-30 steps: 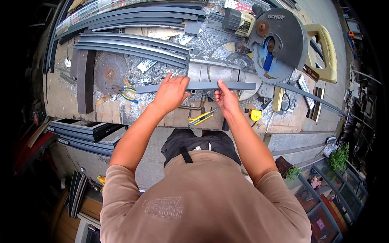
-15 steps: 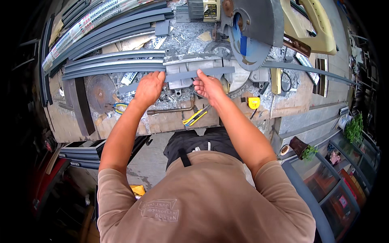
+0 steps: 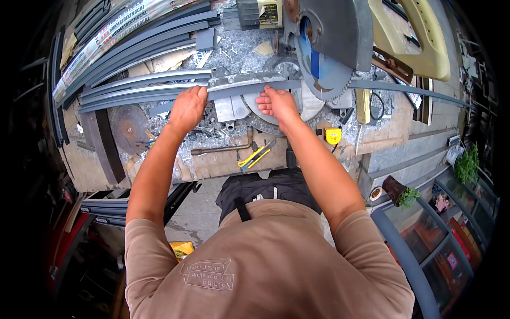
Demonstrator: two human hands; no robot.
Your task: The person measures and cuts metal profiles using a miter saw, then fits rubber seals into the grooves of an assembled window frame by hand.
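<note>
A thin grey metal strip (image 3: 234, 92) lies across the base of a miter saw (image 3: 340, 29), along its fence (image 3: 239, 81). My left hand (image 3: 187, 109) is closed on the strip's left part, fingertips over its far edge. Further right, my right hand (image 3: 278, 108) pinches the strip between thumb and curled fingers, near its right end. That end reaches close to the toothed saw blade (image 3: 330, 87), which is raised above the base just right of my right hand. The undersides of both grips are hidden.
Long grey profiles (image 3: 143, 48) are stacked at the left, beside a dark square bar (image 3: 109, 151) and a loose round blade (image 3: 129, 129). Near the front edge lie a bent wrench (image 3: 223, 150), a yellow utility knife (image 3: 256, 156) and a yellow tape measure (image 3: 332, 136). Metal chips litter the bench.
Both hands have moved the strip slightly away from me, up against the fence, and a little to the left. The view has shifted slightly.
</note>
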